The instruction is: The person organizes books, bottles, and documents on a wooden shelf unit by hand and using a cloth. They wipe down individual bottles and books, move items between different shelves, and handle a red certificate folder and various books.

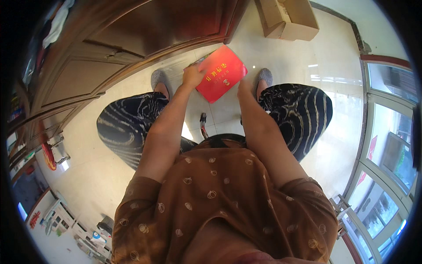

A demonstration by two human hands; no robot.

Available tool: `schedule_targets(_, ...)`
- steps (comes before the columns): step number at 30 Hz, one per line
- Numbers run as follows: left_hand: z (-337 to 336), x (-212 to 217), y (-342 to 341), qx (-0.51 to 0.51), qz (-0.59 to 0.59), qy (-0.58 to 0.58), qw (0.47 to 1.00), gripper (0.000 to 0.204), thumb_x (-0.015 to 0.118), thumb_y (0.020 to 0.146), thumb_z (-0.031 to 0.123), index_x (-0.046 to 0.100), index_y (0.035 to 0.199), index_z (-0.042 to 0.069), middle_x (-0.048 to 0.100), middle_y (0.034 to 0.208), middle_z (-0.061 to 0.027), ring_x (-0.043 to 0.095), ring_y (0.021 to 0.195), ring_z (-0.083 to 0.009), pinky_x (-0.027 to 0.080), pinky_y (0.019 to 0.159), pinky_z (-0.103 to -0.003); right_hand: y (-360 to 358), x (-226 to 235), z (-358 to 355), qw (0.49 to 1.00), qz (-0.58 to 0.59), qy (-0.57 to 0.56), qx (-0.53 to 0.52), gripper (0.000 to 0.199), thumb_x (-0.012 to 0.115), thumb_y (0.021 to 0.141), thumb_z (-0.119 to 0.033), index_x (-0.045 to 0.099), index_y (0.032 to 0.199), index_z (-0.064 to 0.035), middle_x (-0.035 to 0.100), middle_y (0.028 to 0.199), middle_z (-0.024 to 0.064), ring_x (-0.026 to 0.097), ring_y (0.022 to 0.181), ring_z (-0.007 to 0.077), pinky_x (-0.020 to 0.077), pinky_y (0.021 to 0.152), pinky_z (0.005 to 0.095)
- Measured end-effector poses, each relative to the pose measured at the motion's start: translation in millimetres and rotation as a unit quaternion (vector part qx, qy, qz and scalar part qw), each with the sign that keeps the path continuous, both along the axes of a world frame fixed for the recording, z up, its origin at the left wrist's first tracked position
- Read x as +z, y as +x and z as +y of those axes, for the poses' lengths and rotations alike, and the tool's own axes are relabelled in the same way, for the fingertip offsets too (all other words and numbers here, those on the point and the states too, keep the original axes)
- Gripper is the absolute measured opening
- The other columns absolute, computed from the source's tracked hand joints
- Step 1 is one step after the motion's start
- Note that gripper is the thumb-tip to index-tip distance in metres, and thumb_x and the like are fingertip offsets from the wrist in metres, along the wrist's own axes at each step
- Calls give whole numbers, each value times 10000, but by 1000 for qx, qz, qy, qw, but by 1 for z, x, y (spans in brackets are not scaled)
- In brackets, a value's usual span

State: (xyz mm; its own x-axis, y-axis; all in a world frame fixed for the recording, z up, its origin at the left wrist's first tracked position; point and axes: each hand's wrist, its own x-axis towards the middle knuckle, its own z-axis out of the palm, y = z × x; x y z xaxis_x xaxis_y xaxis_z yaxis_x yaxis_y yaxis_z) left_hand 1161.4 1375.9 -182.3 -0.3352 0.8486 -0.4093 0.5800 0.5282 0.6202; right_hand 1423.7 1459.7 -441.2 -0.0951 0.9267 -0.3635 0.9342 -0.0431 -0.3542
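Observation:
A red certificate folder [221,79] with gold lettering and a small gold emblem is held out in front of me, tilted, between my knees. My left hand [192,76] grips its left edge, the thumb lying on the cover. At the folder's right corner is my right hand [243,87]; its fingers are hidden by the folder, so their hold does not show. A dark, partly green edge of something peeks out behind the folder's upper left side, too little to name.
Brown wooden cabinet doors [162,28] rise just beyond the folder and along the left. An open cardboard box [299,31] stands on the tiled floor at the far right. Glass doors [387,123] line the right side. A dark-handled object [203,118] shows between my legs.

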Motion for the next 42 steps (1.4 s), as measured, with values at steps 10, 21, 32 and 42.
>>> schedule_targets(10,-24,-134,-32,-53,157,-115,979,836,726,798,422,382,1472,67,425,1515,-120,418,1387,-267,368,1100,-461,-78,84,-95,722,353,-443,-398,481,681,862,-372,548,1276,-166,605,1270,92,566,1165,288,324,1043,569)
schedule_targets(21,25,-141,-41,-24,107,-242,964,780,815,719,427,518,1339,57,487,1409,-162,505,1300,-306,475,1028,-436,-79,84,-82,665,409,-445,-439,424,732,862,-288,577,1234,-159,643,1125,68,600,1045,267,467,964,480)
schedule_targets(32,-52,-190,-25,228,-345,-148,898,445,832,716,130,702,1122,1,733,1022,-164,713,898,-291,557,814,-372,-57,92,-82,654,499,-391,-413,454,697,874,-76,529,1291,-8,621,1254,149,613,1142,295,507,975,457)
schedule_targets(42,-58,-168,-35,241,-466,-129,842,450,775,762,43,642,1188,-9,716,1061,-156,704,903,-282,560,802,-416,-54,105,-80,608,497,-476,-395,509,697,884,-105,492,1345,-35,576,1344,131,580,1210,302,467,1048,498)
